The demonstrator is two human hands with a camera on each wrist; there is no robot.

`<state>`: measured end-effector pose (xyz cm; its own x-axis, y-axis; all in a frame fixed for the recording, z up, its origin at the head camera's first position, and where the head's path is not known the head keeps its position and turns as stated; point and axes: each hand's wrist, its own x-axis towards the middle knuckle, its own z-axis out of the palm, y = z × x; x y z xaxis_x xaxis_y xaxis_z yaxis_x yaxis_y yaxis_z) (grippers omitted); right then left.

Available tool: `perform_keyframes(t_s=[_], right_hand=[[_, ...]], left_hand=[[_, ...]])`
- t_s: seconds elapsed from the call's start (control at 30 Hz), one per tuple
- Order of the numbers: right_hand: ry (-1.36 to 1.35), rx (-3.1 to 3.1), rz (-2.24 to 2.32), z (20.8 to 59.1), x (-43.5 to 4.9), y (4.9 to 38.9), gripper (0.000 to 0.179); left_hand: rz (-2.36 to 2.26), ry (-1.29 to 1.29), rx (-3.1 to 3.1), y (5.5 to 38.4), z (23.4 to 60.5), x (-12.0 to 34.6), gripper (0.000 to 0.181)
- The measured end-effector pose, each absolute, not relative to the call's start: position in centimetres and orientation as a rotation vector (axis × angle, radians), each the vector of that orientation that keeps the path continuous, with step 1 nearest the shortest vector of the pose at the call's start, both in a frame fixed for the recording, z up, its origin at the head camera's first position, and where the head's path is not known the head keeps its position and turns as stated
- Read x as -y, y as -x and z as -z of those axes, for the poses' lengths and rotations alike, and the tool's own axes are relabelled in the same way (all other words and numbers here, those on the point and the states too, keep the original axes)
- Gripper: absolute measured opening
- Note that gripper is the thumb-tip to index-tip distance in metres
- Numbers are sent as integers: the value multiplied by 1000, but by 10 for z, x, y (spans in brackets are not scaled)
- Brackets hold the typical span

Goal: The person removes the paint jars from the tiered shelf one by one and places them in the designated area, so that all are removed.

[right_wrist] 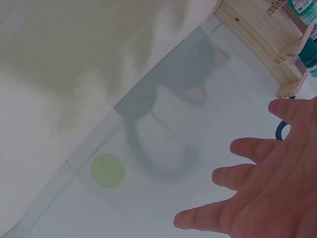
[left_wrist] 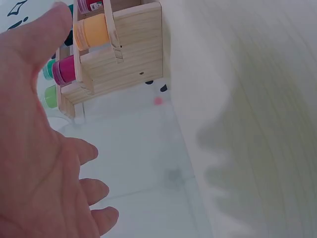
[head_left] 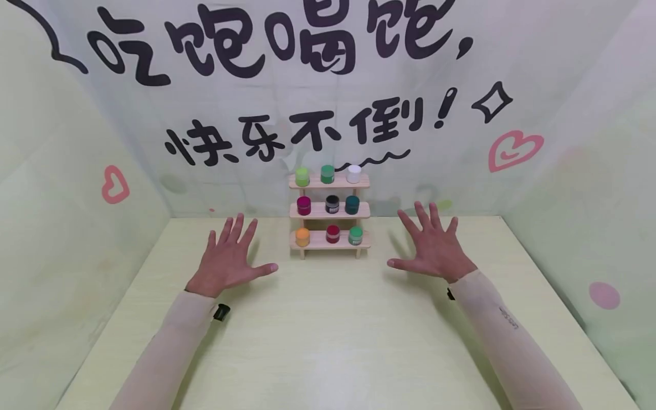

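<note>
A three-tier wooden rack (head_left: 329, 211) stands at the table's back edge, with small paint jars in rows of three. The top tier carries a light green jar (head_left: 302, 176), a green jar (head_left: 327, 174) and a white jar (head_left: 353, 173). Magenta (head_left: 304, 205), black (head_left: 332, 204) and dark teal jars (head_left: 352, 204) fill the middle one. Below are orange (head_left: 302, 237), dark red (head_left: 333, 233) and green-lidded jars (head_left: 356, 235). My left hand (head_left: 225, 259) hovers left of the rack, fingers spread, holding nothing. To the right, my right hand (head_left: 435, 247) is likewise spread and holds nothing.
A pale wood-grain table (head_left: 328, 330) spreads in front of the rack. Behind it hangs a white cloth backdrop (head_left: 246, 188) with large black lettering, and similar cloth walls (head_left: 589, 228) close off both sides.
</note>
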<state>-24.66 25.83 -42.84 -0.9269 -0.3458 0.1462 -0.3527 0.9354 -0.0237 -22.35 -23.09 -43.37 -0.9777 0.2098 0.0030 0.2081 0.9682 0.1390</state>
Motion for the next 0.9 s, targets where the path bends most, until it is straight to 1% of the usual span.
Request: perform_keyframes(t_s=[0.37,0.77,0.9], right_hand=[[-631,2825,-165,428,-251,255,106],[-676,2716,-325,433,-237,258,81],[-688,2702,-440,433,-231,259,74]], left_hand=[[-316,-419,-3154,228,435,225,107],[-737,-426,-3084,238,444,222,86],[-863,-436,-3058,241,447,219,79]])
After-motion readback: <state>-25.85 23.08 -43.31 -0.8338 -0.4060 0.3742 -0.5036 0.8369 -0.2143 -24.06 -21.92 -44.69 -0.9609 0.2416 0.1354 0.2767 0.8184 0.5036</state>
